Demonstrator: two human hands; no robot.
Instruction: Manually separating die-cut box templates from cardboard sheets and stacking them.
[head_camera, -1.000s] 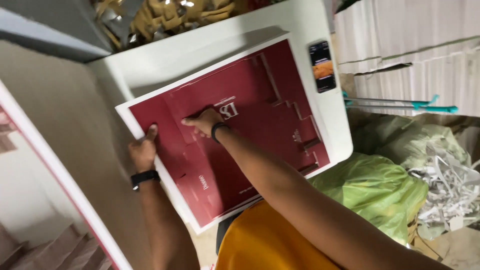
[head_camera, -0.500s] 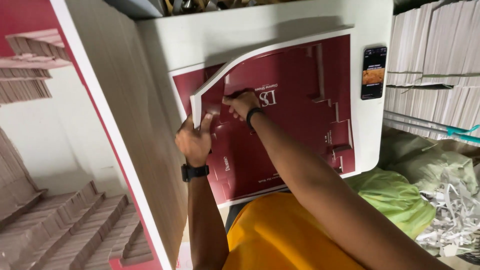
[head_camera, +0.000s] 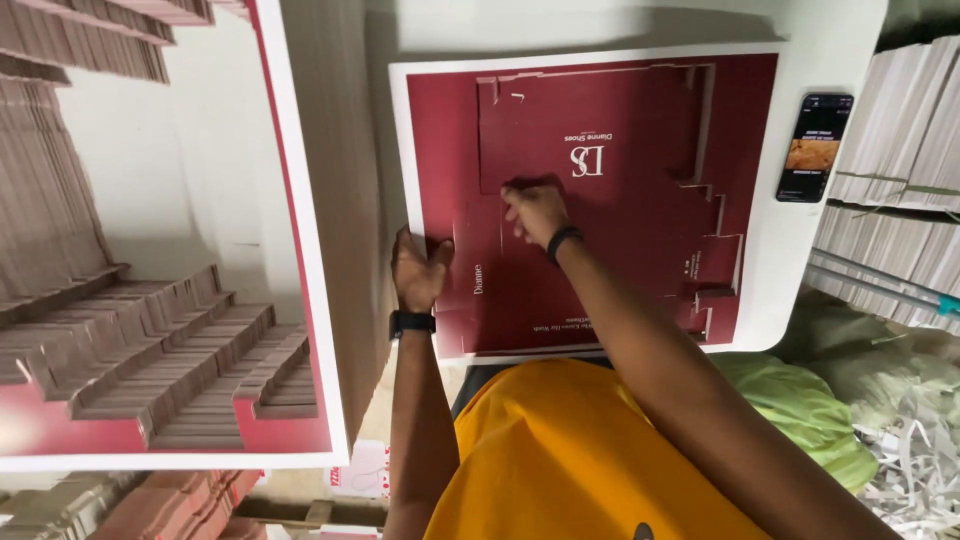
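A dark red printed cardboard sheet (head_camera: 620, 130) with die-cut box outlines and a white border lies flat on a white table (head_camera: 830, 30). My left hand (head_camera: 418, 270) rests at the sheet's left edge, fingers bent onto the card. A black watch is on that wrist. My right hand (head_camera: 535, 210) presses down with curled fingers near the sheet's middle, at a cut line; a dark band is on its wrist. Whether either hand pinches the card is unclear.
A phone (head_camera: 815, 147) with a lit screen lies on the table's right side. A tall stack of red sheets (head_camera: 200, 300) stands at the left. White paper stacks (head_camera: 900, 200) are at the right, green sacks (head_camera: 810, 410) and paper scraps below them.
The view shifted so the sheet now lies squarer and nearer. The sheet's lifted left corner has been laid flat. Both hands stayed on the sheet's left part.
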